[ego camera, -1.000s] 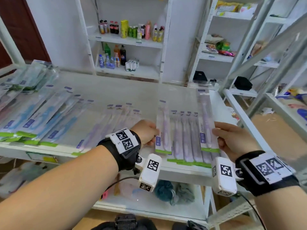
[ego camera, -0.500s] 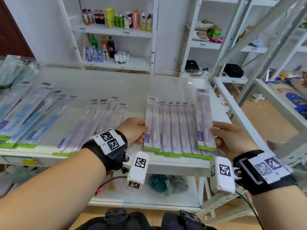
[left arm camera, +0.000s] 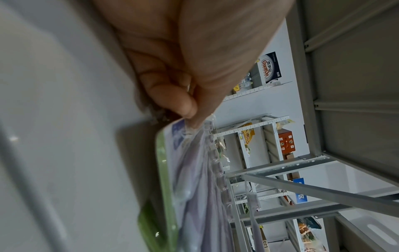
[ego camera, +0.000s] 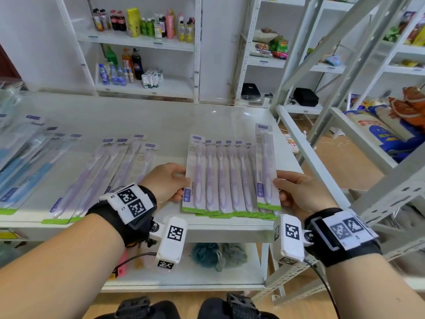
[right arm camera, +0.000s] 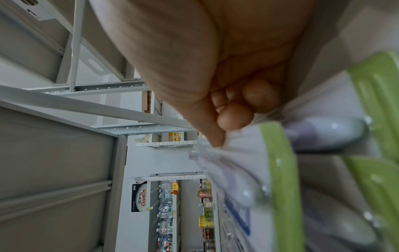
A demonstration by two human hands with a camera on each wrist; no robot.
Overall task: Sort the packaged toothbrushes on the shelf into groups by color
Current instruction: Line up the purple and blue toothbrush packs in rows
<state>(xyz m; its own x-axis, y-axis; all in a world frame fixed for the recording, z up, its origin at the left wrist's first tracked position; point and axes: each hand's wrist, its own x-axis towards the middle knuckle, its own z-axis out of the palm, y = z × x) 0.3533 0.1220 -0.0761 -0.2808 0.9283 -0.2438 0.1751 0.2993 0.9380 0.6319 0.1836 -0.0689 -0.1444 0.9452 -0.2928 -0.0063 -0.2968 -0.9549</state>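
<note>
A fanned row of purple packaged toothbrushes lies on the white shelf at its right end. My left hand pinches the leftmost pack by its edge; the left wrist view shows thumb and finger on that pack. My right hand pinches the rightmost pack, seen close in the right wrist view as a pack with a green strip. Several more purple packs lie to the left, and blue packs at the far left.
The shelf's front edge runs just under my wrists. A grey metal rack post and slanted brace stand to the right. Bath sponges sit on the lower shelf. Drink bottles fill the far shelves.
The view has swung left and down. Both hands have stayed on the outer packs, and the purple row sits tighter between them.
</note>
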